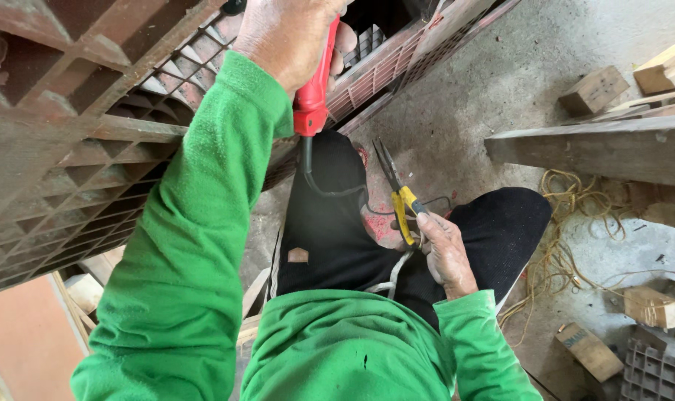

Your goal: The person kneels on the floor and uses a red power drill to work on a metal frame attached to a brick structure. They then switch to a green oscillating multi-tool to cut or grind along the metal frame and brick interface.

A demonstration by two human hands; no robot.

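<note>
My left hand (289,33) is raised at the top centre, shut around the red handle of a power tool (313,89) with a black cord (330,189) hanging from its end. The tool is held against a large reddish-brown lattice panel (92,156) that fills the upper left. My right hand (445,252) rests on my black-trousered knee and grips yellow-handled needle-nose pliers (400,197), jaws pointing up and away. Both arms are in green sleeves.
A thick wooden beam (590,148) crosses the right side. Wooden blocks (594,89) lie on the concrete floor, with tangled yellow wire (568,245) below the beam. More blocks (590,353) and a grey plastic crate (660,371) sit at the bottom right.
</note>
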